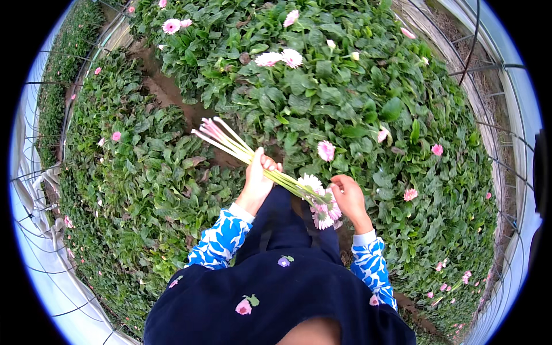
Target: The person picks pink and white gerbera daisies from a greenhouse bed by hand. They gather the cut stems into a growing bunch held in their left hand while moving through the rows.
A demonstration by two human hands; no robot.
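My left hand (pixel 259 174) is closed around a bundle of cut gerbera stems (pixel 286 181), roughly midway along them. The pale, pinkish cut ends (pixel 215 131) stick out to the upper left. At the other end the white and pale pink flower heads (pixel 321 207) hang downward to the lower right. Beside these heads is my right hand (pixel 348 198), its fingers bent at the blooms' edge. Whether its fingertips touch or pinch a flower, I cannot tell.
Leafy gerbera beds (pixel 302 103) spread on both sides, with a muddy path (pixel 166 88) between them. Pink blooms such as one gerbera (pixel 326 151) stand among the leaves. Cut flowers (pixel 450 289) lie on the right bed. Metal hoops (pixel 478 69) and plastic sheeting (pixel 524 112) form the tunnel wall.
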